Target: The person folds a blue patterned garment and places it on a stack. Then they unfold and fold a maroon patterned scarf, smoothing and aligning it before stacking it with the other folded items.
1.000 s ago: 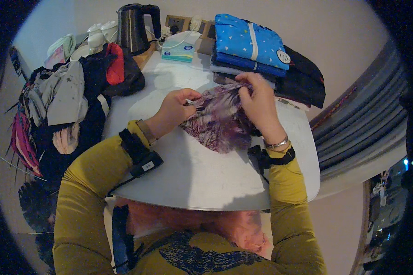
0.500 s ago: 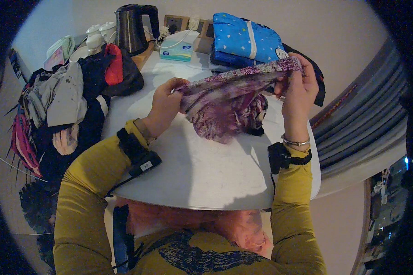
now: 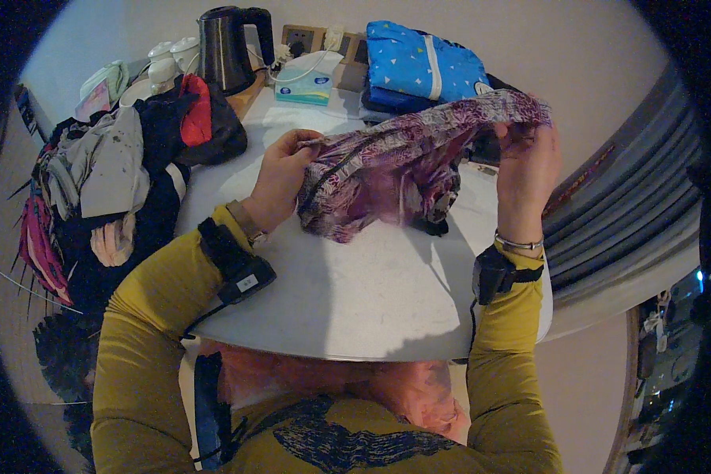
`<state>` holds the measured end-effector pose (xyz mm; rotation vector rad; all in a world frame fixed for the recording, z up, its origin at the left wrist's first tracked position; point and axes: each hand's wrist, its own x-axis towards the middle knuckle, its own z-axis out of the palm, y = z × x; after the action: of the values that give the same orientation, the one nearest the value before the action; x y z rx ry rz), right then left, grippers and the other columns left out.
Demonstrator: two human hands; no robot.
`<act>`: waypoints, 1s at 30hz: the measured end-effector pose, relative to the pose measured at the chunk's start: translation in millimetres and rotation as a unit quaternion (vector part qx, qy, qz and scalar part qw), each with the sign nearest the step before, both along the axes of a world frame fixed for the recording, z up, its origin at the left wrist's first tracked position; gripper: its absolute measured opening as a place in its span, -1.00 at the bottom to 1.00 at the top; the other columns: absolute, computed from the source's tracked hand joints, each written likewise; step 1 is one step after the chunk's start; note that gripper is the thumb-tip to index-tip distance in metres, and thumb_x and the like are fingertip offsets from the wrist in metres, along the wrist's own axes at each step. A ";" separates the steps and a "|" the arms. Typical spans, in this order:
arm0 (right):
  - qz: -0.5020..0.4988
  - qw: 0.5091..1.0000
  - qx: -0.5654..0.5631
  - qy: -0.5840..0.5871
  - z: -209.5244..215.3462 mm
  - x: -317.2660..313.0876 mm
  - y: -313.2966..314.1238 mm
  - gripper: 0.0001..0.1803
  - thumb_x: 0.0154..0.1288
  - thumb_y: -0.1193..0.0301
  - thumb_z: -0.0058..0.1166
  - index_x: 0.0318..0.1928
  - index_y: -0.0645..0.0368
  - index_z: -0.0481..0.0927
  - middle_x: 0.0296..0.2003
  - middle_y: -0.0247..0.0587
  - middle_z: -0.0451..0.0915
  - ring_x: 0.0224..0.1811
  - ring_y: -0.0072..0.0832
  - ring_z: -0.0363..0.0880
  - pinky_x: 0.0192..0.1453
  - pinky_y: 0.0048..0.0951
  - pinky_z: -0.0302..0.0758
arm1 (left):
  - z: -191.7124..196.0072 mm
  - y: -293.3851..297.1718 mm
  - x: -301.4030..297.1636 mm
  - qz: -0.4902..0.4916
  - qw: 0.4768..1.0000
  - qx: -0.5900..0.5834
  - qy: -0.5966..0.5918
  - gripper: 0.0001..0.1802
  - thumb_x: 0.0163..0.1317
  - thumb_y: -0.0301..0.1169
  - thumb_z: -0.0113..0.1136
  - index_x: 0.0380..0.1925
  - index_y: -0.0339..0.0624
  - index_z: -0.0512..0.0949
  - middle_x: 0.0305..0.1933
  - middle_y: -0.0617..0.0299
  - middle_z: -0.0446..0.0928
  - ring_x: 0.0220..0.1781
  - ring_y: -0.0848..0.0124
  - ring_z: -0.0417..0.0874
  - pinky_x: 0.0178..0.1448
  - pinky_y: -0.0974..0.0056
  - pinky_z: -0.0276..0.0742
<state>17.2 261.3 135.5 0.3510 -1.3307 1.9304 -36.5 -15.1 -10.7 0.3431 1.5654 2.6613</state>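
The white table [image 3: 387, 308] has rounded corners. On its far side sits a green tissue box [image 3: 302, 91]; at far right lies a stack of folded clothes [image 3: 426, 67], blue on top. A loose clothes heap [image 3: 118, 170] overlaps the left edge.

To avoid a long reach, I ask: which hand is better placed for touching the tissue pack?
Probably the left hand: the tissue pack lies just beyond it. The right hand is farther away. Both hold the purple patterned cloth, so neither is free.
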 end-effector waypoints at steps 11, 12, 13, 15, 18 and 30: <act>-0.556 0.729 0.385 0.106 11.6 11.3 46.5 -0.72 0.34 0.50 -0.04 0.02 0.25 0.56 -0.04 -0.09 0.60 0.09 -0.27 0.57 0.07 -0.35 0.60 | -3.7 8.5 8.8 0.067 0.946 -0.247 0.200 -0.85 0.23 -0.47 0.36 -0.30 -0.32 0.61 -0.33 0.26 0.58 -0.31 0.54 0.61 -0.29 0.42 0.57; -0.578 0.716 0.371 0.124 14.0 14.5 46.0 -0.72 0.35 0.50 -0.05 0.04 0.24 0.56 -0.04 -0.09 0.60 0.08 -0.27 0.58 0.08 -0.34 0.60 | 4.0 4.9 13.0 -0.005 0.964 -0.242 0.108 -0.84 0.26 -0.47 0.32 -0.24 -0.32 0.59 -0.34 0.24 0.58 -0.34 0.51 0.62 -0.31 0.41 0.59; -0.599 0.703 0.357 0.142 18.1 18.0 44.0 -0.71 0.36 0.51 -0.05 0.05 0.23 0.55 -0.03 -0.08 0.60 0.07 -0.27 0.60 0.08 -0.34 0.61 | 7.1 3.2 13.2 -0.025 0.969 -0.233 0.082 -0.84 0.28 -0.46 0.29 -0.21 -0.31 0.57 -0.32 0.23 0.59 -0.33 0.49 0.63 -0.30 0.40 0.60; -0.242 0.953 0.017 0.184 32.1 19.0 30.6 -0.68 0.40 0.55 -0.11 0.12 0.21 0.49 -0.01 -0.08 0.61 -0.02 -0.27 0.65 0.07 -0.31 0.64 | 10.6 1.0 12.6 -0.061 0.974 -0.218 0.030 -0.83 0.33 -0.45 0.24 -0.14 -0.29 0.55 -0.28 0.21 0.60 -0.32 0.46 0.64 -0.30 0.38 0.63; -0.221 0.955 0.004 0.199 34.3 19.7 26.5 -0.67 0.42 0.57 -0.12 0.16 0.20 0.46 0.00 -0.08 0.62 -0.06 -0.29 0.67 0.05 -0.30 0.66 | 11.1 3.4 15.7 -0.029 0.990 -0.138 -0.018 -0.74 0.42 -0.29 0.15 -0.03 -0.23 0.52 -0.18 0.22 0.63 -0.24 0.47 0.67 -0.17 0.36 0.65; -0.372 0.890 0.255 0.067 20.1 -4.3 87.8 -0.76 0.47 0.46 -0.01 -0.04 0.33 0.66 -0.32 -0.35 0.65 -0.35 -0.64 0.57 -0.25 -0.59 0.50 | 23.2 -41.7 -19.6 -0.120 0.970 -0.206 0.036 -0.60 0.02 -0.65 0.27 -0.06 -0.23 0.58 -0.19 0.14 0.61 -0.25 0.42 0.64 -0.17 0.31 0.62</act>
<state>12.9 349.1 155.6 0.1740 -1.5689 0.8990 -56.0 -56.9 12.5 0.5680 1.9029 2.1024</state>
